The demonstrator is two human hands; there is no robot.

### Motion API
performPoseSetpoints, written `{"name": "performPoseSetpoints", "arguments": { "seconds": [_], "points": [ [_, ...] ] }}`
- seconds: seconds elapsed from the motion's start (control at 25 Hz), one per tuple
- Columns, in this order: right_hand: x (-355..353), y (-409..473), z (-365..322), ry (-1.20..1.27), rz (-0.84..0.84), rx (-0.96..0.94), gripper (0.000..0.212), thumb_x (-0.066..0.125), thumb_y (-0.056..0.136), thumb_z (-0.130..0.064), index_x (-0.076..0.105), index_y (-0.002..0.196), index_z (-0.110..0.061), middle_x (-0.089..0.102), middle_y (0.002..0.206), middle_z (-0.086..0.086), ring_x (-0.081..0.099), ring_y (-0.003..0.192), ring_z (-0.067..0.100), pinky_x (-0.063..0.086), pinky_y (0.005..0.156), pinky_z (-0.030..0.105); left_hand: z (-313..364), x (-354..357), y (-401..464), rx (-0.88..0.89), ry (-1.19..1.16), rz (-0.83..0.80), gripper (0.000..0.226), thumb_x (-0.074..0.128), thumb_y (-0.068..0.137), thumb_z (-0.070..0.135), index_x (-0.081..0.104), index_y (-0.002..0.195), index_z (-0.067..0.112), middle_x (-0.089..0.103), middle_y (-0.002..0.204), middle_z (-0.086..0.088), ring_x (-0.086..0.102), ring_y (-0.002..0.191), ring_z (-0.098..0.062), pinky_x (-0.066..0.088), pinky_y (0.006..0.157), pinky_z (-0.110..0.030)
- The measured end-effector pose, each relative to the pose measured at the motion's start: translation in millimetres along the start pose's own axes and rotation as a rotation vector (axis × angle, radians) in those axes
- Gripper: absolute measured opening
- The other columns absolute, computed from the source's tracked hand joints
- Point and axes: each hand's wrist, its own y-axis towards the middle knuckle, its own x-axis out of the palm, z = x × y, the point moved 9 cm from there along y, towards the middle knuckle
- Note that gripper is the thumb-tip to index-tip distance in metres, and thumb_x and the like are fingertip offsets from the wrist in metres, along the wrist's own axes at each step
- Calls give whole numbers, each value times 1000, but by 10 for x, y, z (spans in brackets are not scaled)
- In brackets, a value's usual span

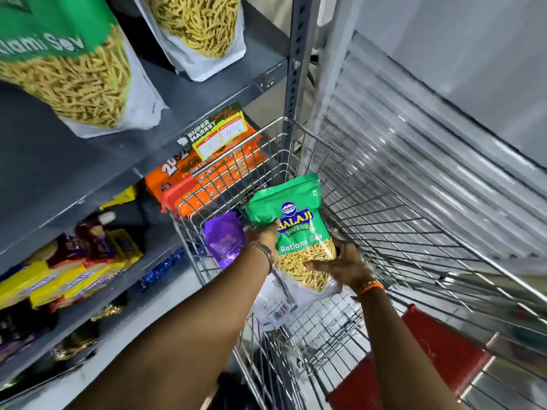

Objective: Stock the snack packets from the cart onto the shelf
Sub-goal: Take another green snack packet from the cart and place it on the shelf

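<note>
Here, nearest the camera, two bare forearms reach down into a wire cart (384, 208), and both hands close on one snack packet (299, 226) held inside the basket, above its mesh floor. The left hand (266, 235), with a metal bracelet at the wrist, grips the packet's left edge at about mid-height; its fingers go behind the bag and cannot be seen. The right hand (340, 263), with an orange thread band at the wrist, cups the lower right corner, thumb pressed across the front over the clear part. The packet is green on top with a blue oval logo, yellow lettering reading "Balaji" and white "Ratlami Sev"; its lower half is a clear window full of thin yellow sev strands, ending in a white base. Below it lies another packet (273, 309), white side up with a barcode, mostly hidden by the held one. A purple pouch (223, 238) shows by the cart's left wall; I cannot tell whether it sits inside or outside the wire. Farther off, orange biscuit packs (207, 179) sit behind the mesh under a price tag (217, 131) whose writing is illegible. On the grey shelf (74, 161) above stand two like packets (68, 66), both cut off by the frame.
</note>
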Motion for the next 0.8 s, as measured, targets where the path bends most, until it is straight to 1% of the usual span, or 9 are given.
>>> {"name": "performPoseSetpoints", "arguments": {
  "seconds": [0.08,0.16,0.24,0.28,0.4,0.52,0.6,0.68,0.8],
  "points": [
    [-17,-249,-182,66,17,-53,48,87,66,8,69,111,8,77,108,17,76,99,33,61,89,47,93,-16,-236,95,-56,-20,47,75,83,22,62,125,5,63,132,-9,60,104,-16,48,93,-33],
    [17,-496,-373,151,20,-107,45,81,69,16,65,111,15,75,110,23,75,100,34,62,87,43,293,-116,-524,266,-86,-23,34,80,77,17,70,107,6,75,104,-9,61,78,-12,55,78,-28],
    [61,-698,-561,202,35,-174,43,80,68,18,66,108,18,73,109,27,74,97,36,61,86,44,460,-175,-850,364,-157,-79,18,80,76,9,70,92,9,73,73,5,61,56,-5,52,57,-15],
    [77,-798,-670,211,59,-199,42,81,66,17,69,106,15,74,108,28,73,94,35,59,87,46,556,-218,-1019,409,-206,-115,16,79,77,4,69,88,10,71,66,12,61,51,1,50,52,-12],
    [203,-1099,-1104,236,84,-288,42,85,62,12,73,102,9,76,104,25,74,90,35,57,87,52,862,-449,-1522,531,-329,-207,26,75,79,-3,66,102,3,72,82,6,66,57,8,53,56,-11],
    [503,-1403,-1662,210,22,-390,45,89,62,7,73,104,6,74,107,28,70,100,51,56,90,63,1134,-871,-1974,634,-432,-266,31,73,81,0,65,111,-1,75,94,1,71,70,0,57,63,-16],
    [790,-1558,-2044,176,-43,-444,46,88,62,9,73,106,5,75,106,25,72,98,45,59,87,55,1310,-1226,-2178,682,-490,-278,17,70,84,3,69,101,4,77,86,2,71,69,-5,59,65,-24],
    [1173,-1679,-2390,156,-119,-484,42,82,63,18,73,102,5,79,98,16,77,86,28,63,76,38,1464,-1637,-2345,699,-575,-266,9,69,86,5,69,94,8,77,83,-2,70,68,-12,61,69,-32],
    [1804,-1715,-2837,115,-191,-546,42,80,62,22,73,95,-3,81,89,7,75,75,16,62,70,28,1793,-2295,-2513,787,-644,-178,5,71,85,9,69,90,10,77,77,2,70,65,-12,61,62,-31]
  ]
}}
